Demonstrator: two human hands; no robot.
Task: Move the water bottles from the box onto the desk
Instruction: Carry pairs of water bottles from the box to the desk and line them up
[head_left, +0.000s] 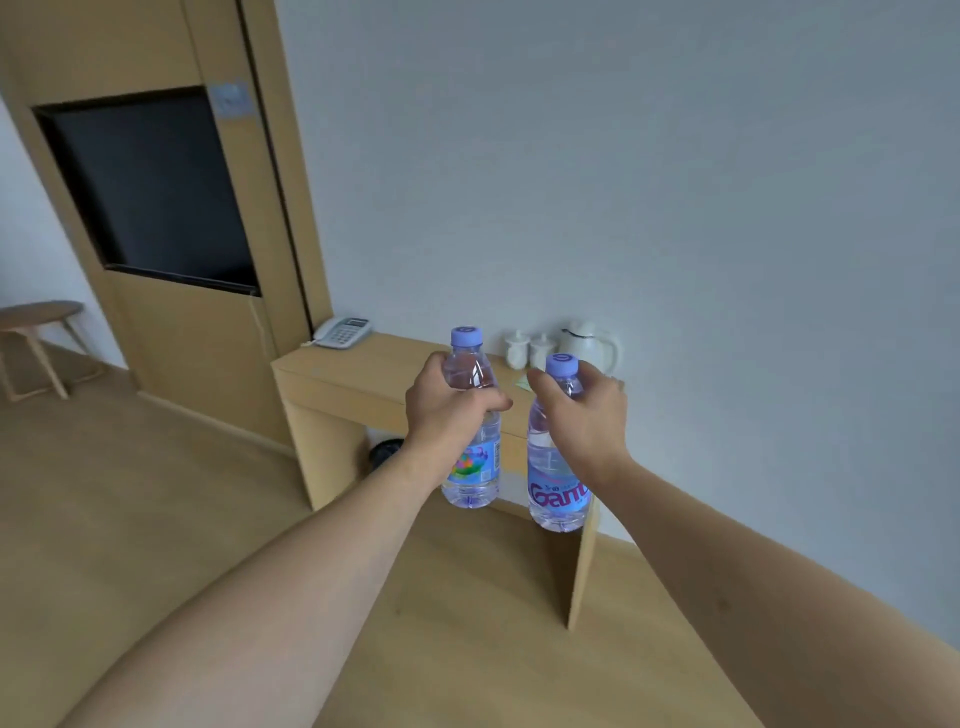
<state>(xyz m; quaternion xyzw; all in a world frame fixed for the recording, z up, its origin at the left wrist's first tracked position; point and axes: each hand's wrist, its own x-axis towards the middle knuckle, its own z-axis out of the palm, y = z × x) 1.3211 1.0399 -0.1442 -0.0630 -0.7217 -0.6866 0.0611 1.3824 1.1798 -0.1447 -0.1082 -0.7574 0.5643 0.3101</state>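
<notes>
My left hand (448, 402) grips the upper part of a clear water bottle (472, 467) with a purple cap and a blue label. My right hand (584, 415) grips the shoulder of a second clear water bottle (555, 483), also purple-capped, with a purple logo. Both bottles are upright and held in the air in front of a light wooden desk (363, 364) that stands against the grey wall. The box is not in view.
On the desk sit a white telephone (343, 331) at the left, two small white lidded cups (530, 349) and a white kettle (589, 343) at the back. A dark object (384, 451) lies under the desk. A television (150, 192) and a wooden stool (39, 343) are to the left.
</notes>
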